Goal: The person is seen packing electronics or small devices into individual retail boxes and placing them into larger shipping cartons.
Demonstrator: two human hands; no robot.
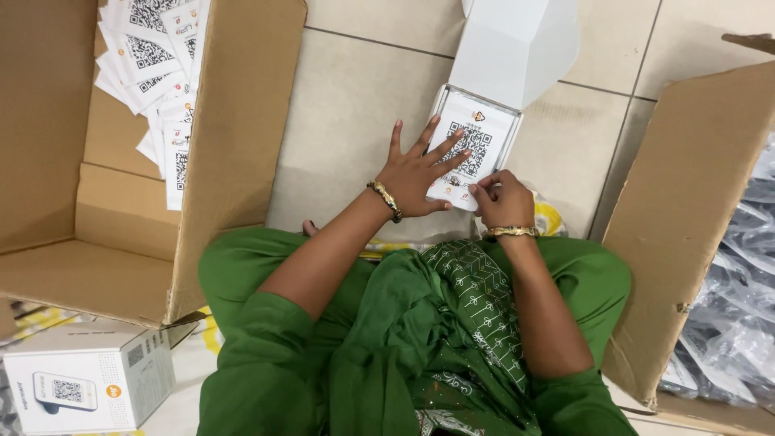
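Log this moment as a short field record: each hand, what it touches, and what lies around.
left hand: left hand, fingers spread, flat on a white printed card
right hand: right hand, pinching the card's near edge
card: lying in the open small white box, lid up
left of person: large cardboard box holding a pile of similar cards
right of person: cardboard box with plastic-wrapped items
near left: closed white box
surface: tiled floor

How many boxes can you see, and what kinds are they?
Big brown cardboard boxes: 2, one on the left with white printed cards inside, one on the right with clear plastic bags.
Small white boxes: 2, an open one under the left hand and right hand, a closed one at bottom left.
Total: 4 boxes.
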